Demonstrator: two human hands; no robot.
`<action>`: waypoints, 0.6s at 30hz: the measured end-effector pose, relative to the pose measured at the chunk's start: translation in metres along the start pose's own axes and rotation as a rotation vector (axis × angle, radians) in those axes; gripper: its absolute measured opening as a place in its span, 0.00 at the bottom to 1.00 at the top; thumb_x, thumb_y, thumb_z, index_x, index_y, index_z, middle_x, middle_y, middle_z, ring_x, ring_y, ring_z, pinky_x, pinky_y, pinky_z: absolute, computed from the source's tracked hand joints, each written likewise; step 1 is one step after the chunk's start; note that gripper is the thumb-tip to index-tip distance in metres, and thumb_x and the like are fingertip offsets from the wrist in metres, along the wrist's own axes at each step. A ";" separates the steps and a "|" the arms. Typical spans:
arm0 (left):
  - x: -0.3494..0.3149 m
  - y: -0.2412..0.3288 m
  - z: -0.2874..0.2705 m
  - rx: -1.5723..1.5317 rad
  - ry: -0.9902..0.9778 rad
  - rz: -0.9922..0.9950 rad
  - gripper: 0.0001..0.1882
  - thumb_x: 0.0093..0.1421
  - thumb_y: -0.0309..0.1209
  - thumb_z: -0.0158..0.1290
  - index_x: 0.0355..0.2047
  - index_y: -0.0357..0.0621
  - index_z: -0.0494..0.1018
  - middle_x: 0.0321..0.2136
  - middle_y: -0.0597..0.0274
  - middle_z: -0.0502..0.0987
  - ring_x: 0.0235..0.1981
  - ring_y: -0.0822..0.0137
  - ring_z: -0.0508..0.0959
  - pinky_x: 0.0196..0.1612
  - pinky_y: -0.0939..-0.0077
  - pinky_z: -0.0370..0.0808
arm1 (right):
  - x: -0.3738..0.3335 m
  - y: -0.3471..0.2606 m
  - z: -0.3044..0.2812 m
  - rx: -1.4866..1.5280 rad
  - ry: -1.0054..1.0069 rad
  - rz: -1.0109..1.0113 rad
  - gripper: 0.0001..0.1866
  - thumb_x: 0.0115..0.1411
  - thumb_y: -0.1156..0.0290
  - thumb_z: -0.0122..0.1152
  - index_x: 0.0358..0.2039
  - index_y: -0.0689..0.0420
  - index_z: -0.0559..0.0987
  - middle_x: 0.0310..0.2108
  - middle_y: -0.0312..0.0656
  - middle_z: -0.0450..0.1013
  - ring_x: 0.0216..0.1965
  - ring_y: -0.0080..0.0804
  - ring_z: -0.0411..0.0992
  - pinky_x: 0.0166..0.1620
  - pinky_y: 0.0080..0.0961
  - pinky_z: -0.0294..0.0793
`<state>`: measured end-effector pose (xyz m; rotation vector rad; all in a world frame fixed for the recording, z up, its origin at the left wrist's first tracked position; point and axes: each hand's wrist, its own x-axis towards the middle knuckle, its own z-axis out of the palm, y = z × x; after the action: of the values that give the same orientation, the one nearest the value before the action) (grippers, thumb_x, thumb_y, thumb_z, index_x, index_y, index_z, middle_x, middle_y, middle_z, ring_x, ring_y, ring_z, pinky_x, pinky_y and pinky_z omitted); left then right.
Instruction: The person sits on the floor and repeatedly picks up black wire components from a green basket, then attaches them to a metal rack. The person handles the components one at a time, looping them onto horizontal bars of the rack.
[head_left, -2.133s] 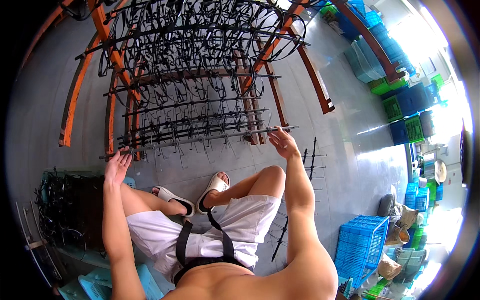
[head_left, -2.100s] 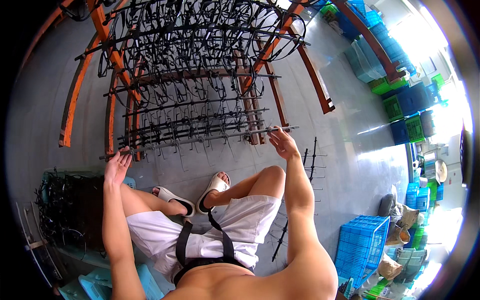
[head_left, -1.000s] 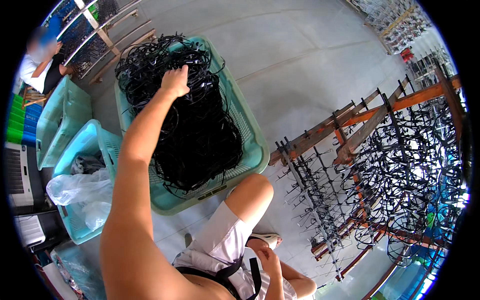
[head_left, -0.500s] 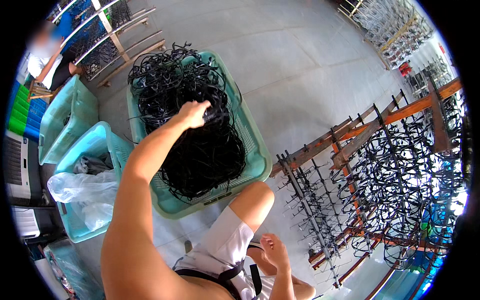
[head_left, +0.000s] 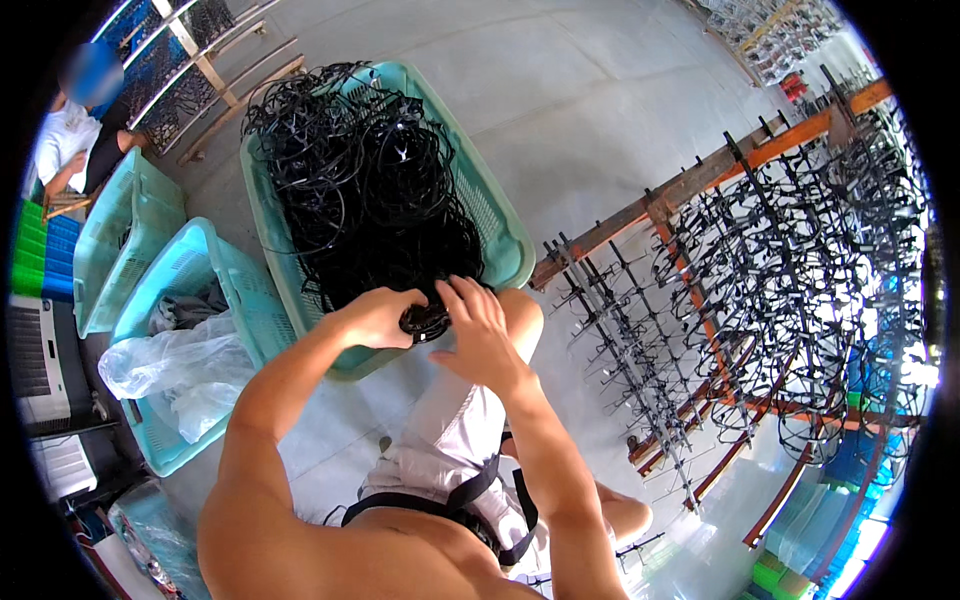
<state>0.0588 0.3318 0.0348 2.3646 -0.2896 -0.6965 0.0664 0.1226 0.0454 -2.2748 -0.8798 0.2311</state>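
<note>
Glossy black colours both the heap of wires (head_left: 340, 190) and the small bundle (head_left: 427, 320). Their basket (head_left: 512, 252) is pale sea-green, patterned with rows of holes; the tub (head_left: 255, 308) beside it is brighter turquoise, its plastic bag (head_left: 185, 360) milky clear. The shorts (head_left: 435, 430) are white, the strap (head_left: 476, 484) black, the floor (head_left: 600, 110) grey.

white shorts (head_left: 430, 440) | black waist belt (head_left: 408, 500) | black straps (head_left: 473, 487) | bare left hand (head_left: 380, 318) | bare right hand (head_left: 480, 338)

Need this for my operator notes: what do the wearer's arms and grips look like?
The left arm and right arm are sleeveless. The left grip and right grip are bare hands: no gloves, wristbands, cables or visible markings. Also worn: white shorts and a black strap.
</note>
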 end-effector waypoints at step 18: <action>-0.065 0.018 -0.040 -0.582 0.230 -0.495 0.26 0.64 0.52 0.41 0.38 0.38 0.74 0.27 0.59 0.76 0.24 0.72 0.72 0.29 0.74 0.70 | 0.057 0.009 0.032 0.819 0.167 0.372 0.33 0.46 0.60 0.72 0.47 0.67 0.71 0.37 0.49 0.76 0.38 0.33 0.75 0.44 0.27 0.72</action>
<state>0.0258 0.3631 0.0983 1.9208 0.5487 -0.6108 0.1021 0.1716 0.0196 -1.6226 -0.1898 0.4609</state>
